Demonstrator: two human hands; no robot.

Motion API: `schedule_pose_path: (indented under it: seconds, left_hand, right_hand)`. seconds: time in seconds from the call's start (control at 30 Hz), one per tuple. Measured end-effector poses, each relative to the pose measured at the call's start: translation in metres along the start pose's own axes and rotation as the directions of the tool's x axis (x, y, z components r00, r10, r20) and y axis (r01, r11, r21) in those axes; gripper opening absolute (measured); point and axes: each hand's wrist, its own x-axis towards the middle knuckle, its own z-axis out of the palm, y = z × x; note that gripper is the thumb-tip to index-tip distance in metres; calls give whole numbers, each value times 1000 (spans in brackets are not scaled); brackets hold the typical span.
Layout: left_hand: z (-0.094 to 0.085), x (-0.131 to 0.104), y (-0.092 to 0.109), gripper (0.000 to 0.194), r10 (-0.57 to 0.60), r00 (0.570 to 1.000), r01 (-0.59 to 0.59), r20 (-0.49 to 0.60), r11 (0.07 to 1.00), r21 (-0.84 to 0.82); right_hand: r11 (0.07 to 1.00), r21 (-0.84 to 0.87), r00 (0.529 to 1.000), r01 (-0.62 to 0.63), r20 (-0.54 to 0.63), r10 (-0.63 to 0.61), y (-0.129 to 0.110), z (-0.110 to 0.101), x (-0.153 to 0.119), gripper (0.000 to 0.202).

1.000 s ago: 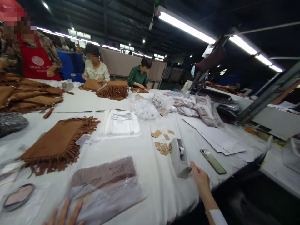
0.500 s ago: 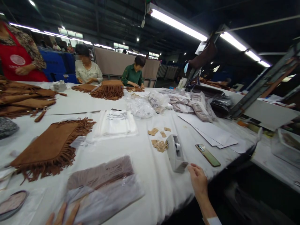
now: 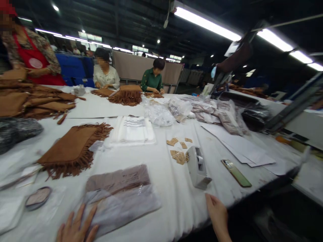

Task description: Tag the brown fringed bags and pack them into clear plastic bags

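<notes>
My left hand (image 3: 77,224) lies with spread fingers on the lower left edge of a clear plastic bag (image 3: 123,205), which has a brown item wrapped in pale tissue inside. My right hand (image 3: 217,213) is closed in a pinch just in front of the tape dispenser (image 3: 198,168). A small pale sliver, apparently a piece of tape, shows at its fingertips. Beyond the bag is a stack of white printed plastic bags (image 3: 133,130). To its left lies a brown fringed pouch (image 3: 70,146). Several kraft paper tags (image 3: 178,156) with string lie beside the dispenser.
A green phone (image 3: 236,173) and white paper sheets (image 3: 234,144) lie at the right, near the table edge. A roll of tape (image 3: 38,198) is at left. Filled plastic bags (image 3: 209,109) and brown fringed goods (image 3: 126,95) lie farther back. Co-workers (image 3: 153,79) work across the table.
My right hand has drawn back from the tape dispenser's front toward me, still pinching. My left hand stays on the bag. The view has turned a little to the left.
</notes>
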Motion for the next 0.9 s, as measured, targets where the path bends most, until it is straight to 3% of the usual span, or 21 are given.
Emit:
schedule_pose_path:
  seconds: [0.07, 0.13, 0.17, 0.2, 0.23, 0.3, 0.37, 0.43, 0.5, 0.57, 0.63, 0.7, 0.8, 0.9]
  left_hand:
    - [-9, 0, 3, 48, 22, 1000, -22, -18, 1000, -10]
    - [-19, 3, 7, 50, 28, 1000, -28, 3, 1000, -11]
    - [-23, 6, 7, 51, 26, 1000, -26, 4, 1000, -12]
    - [-26, 8, 8, 54, 18, 1000, -18, 1, 1000, -16]
    - [-28, 9, 8, 57, 8, 1000, -8, -5, 1000, -21]
    - [-30, 10, 8, 63, -21, 999, 20, -24, 999, -33]
    - [-30, 8, 9, 67, -40, 998, 38, -39, 998, -43]
    - [-30, 7, 10, 68, -43, 998, 40, -47, 998, -47]
    - [-32, 7, 11, 68, -43, 998, 41, -47, 998, -47]
    - [-35, 8, 11, 68, -47, 998, 46, -40, 998, -44]
    - [-38, 10, 11, 67, -51, 998, 50, -35, 998, -41]
    - [-40, 12, 11, 67, -52, 998, 51, -32, 998, -40]
    - [-43, 12, 12, 69, -57, 998, 57, -14, 998, -40]
    - [-46, 12, 12, 69, -70, 998, 70, 4, 996, -49]
  right_hand:
    - [998, -30, 992, 64, 110, -60, -19, 12, -6, 47]
    - [974, -50, 944, 220, 262, -200, -52, 34, -15, 46]
    - [943, -36, 889, 330, 347, -298, -72, 46, -23, 45]
    - [894, 5, 804, 448, 435, -405, -96, 58, -33, 44]
    - [830, 74, 689, 553, 519, -506, -120, 69, -45, 42]
    - [689, 268, 392, 674, 660, -640, -170, 84, -76, 37]
    - [564, 457, 67, 688, 733, -676, -217, 93, -107, 33]
    - [469, 619, -233, 630, 726, -647, -256, 103, -133, 31]
    - [416, 726, -472, 547, 678, -563, -286, 119, -152, 29]
    - [357, 774, -622, 523, 633, -461, -307, 142, -164, 28]
    - [280, 786, -688, 552, 618, -380, -319, 170, -174, 24]
    - [207, 779, -705, 592, 625, -334, -325, 198, -184, 18]
    - [117, 741, -687, 661, 661, -302, -325, 233, -200, 9]
    - [44, 680, -642, 732, 710, -287, -318, 254, -212, 5]
